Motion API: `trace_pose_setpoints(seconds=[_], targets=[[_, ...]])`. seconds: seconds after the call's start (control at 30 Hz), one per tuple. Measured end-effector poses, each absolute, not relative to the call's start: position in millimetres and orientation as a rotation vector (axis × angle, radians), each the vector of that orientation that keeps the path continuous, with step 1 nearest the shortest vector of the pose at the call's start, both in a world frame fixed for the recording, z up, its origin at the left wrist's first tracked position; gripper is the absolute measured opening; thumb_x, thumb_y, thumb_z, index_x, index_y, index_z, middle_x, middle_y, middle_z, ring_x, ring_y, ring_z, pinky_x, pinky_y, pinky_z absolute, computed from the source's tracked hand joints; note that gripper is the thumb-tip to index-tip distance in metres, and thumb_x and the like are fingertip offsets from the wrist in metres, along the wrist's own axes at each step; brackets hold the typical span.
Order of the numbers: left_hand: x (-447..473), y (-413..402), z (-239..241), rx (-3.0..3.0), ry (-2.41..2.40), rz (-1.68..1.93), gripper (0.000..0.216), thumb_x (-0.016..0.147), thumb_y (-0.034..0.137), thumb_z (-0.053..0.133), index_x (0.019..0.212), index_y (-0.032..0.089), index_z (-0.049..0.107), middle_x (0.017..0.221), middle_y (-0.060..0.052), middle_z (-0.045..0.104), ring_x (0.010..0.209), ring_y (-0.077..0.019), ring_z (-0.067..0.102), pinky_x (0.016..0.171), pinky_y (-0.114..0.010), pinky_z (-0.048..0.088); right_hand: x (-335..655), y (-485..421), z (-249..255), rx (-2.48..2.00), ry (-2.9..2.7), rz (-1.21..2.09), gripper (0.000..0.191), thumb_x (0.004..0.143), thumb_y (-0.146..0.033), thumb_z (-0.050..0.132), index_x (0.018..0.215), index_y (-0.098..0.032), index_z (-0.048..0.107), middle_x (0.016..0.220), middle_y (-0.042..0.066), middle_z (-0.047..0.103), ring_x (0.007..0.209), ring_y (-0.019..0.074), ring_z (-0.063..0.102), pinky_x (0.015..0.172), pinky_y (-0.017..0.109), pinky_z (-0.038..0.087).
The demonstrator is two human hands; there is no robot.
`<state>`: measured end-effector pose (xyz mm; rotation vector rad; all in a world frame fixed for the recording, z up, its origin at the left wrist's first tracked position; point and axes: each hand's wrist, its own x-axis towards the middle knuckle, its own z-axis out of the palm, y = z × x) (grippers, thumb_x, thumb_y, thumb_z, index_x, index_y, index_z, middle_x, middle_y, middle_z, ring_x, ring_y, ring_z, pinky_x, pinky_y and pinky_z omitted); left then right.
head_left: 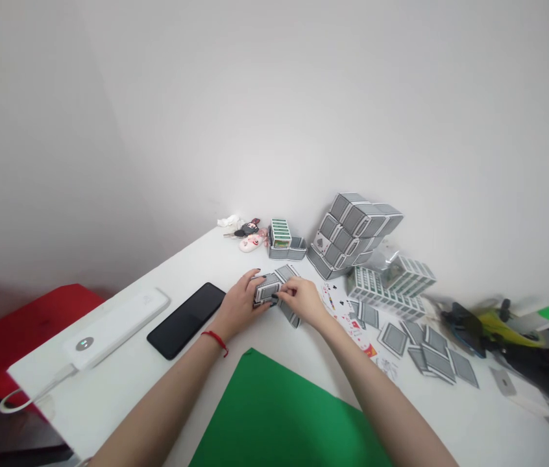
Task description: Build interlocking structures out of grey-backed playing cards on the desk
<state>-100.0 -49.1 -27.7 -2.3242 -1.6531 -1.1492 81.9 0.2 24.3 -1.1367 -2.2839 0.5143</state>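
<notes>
Between my hands is a small block of folded playing cards [267, 288] with grey patterned backs, low over the white table. My left hand [240, 301], wearing a red cord on the wrist, curls its fingers and thumb around the block's left side. My right hand [302, 299] has its fingertips pinched together at the block's right side, by more grey-backed cards [288, 272] that stick out there. Which card the right fingers grip is partly hidden by the hand. Beyond stands a stacked structure of folded card blocks [352, 237].
A black phone [187, 320] and a white power bank [119, 327] lie left. Green-white card boxes [384, 293] and loose cards [433, 355] lie right. A folded card tray [298, 250] and small trinkets [253, 241] are at the back. A green sheet [284, 415] lies in front.
</notes>
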Motion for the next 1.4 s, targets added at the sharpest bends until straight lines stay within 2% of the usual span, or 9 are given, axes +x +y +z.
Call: trace_pose_setpoints(seconds=[0.17, 0.53, 0.77, 0.97, 1.07, 1.13, 1.2, 1.3, 1.4], targets=[[-99, -50, -26, -2.338, -1.697, -1.154, 0.054, 0.074, 0.035, 0.064, 0.119, 0.023, 0.037, 0.132, -0.012, 0.042, 0.112, -0.0255, 0.053, 0.085, -0.041, 0.051, 82, 2, 22, -1.099, -2.293, 0.469, 0.015, 0.076, -0.017, 0.061, 0.061, -0.018, 0.064, 0.061, -0.002, 0.053, 0.059, 0.0110, 0.049, 0.058, 0.021, 0.034], [-101, -48, -28, -2.321, -1.668, -1.150, 0.057, 0.073, 0.037, 0.064, 0.122, 0.021, 0.038, 0.130, -0.013, 0.045, 0.117, -0.0276, 0.049, 0.092, -0.044, 0.046, 83, 3, 25, -1.035, -2.362, 0.392, 0.020, 0.078, -0.014, 0.058, 0.059, -0.018, 0.064, 0.063, -0.001, 0.051, 0.067, 0.0132, 0.050, 0.062, 0.022, 0.035], [-99, -50, -26, -2.414, -1.531, -1.220, 0.047, 0.081, 0.030, 0.057, 0.123, 0.025, 0.039, 0.136, -0.012, 0.040, 0.122, -0.0255, 0.044, 0.098, -0.045, 0.042, 87, 5, 27, -1.033, -2.382, 0.415, 0.021, 0.079, -0.016, 0.058, 0.058, -0.018, 0.062, 0.062, -0.002, 0.050, 0.062, 0.0115, 0.048, 0.060, 0.022, 0.035], [-100, -51, -26, -2.472, -1.539, -1.299, 0.047, 0.081, 0.027, 0.057, 0.124, 0.025, 0.037, 0.135, -0.011, 0.039, 0.124, -0.0243, 0.041, 0.100, -0.046, 0.040, 97, 3, 30, -1.023, -2.298, 0.551, 0.016, 0.080, -0.018, 0.053, 0.077, -0.020, 0.069, 0.068, 0.001, 0.058, 0.065, 0.0127, 0.053, 0.064, 0.024, 0.040], [-99, -51, -26, -2.480, -1.550, -1.318, 0.045, 0.082, 0.028, 0.057, 0.122, 0.025, 0.038, 0.134, -0.011, 0.039, 0.125, -0.0240, 0.040, 0.101, -0.046, 0.039, 108, 3, 33, -1.041, -2.113, 0.487, 0.019, 0.081, -0.022, 0.050, 0.082, -0.019, 0.069, 0.077, 0.005, 0.063, 0.076, 0.0163, 0.057, 0.073, 0.028, 0.044], [-99, -51, -26, -2.480, -1.540, -1.326, 0.045, 0.081, 0.028, 0.057, 0.122, 0.025, 0.038, 0.134, -0.011, 0.039, 0.125, -0.0241, 0.039, 0.101, -0.046, 0.039, 115, 1, 32, -1.065, -2.016, 0.402, 0.020, 0.081, -0.025, 0.050, 0.091, -0.019, 0.067, 0.092, 0.008, 0.064, 0.089, 0.0199, 0.057, 0.083, 0.034, 0.043], [-99, -50, -26, -2.477, -1.508, -1.327, 0.045, 0.081, 0.027, 0.057, 0.121, 0.025, 0.038, 0.133, -0.011, 0.040, 0.126, -0.0243, 0.039, 0.101, -0.047, 0.039, 121, -2, 25, -1.102, -2.020, 0.354, 0.032, 0.079, -0.031, 0.054, 0.108, -0.021, 0.060, 0.110, 0.010, 0.059, 0.105, 0.0236, 0.052, 0.093, 0.041, 0.039], [-97, -49, -23, -2.458, -1.450, -1.317, 0.043, 0.081, 0.025, 0.057, 0.120, 0.024, 0.039, 0.132, -0.011, 0.043, 0.130, -0.0256, 0.032, 0.102, -0.051, 0.036, 123, -11, 7, -1.176, -2.100, 0.363, 0.068, 0.072, -0.040, 0.061, 0.133, -0.020, 0.037, 0.130, 0.013, 0.046, 0.121, 0.0275, 0.041, 0.100, 0.046, 0.034], [-94, -49, -19, -2.441, -1.450, -1.327, 0.038, 0.080, 0.024, 0.058, 0.115, 0.023, 0.043, 0.130, -0.010, 0.048, 0.133, -0.0267, 0.027, 0.103, -0.053, 0.034, 120, -19, -14, -1.191, -2.137, 0.401, 0.083, 0.070, -0.040, 0.064, 0.139, -0.018, 0.023, 0.135, 0.015, 0.039, 0.125, 0.0284, 0.037, 0.102, 0.046, 0.033]])
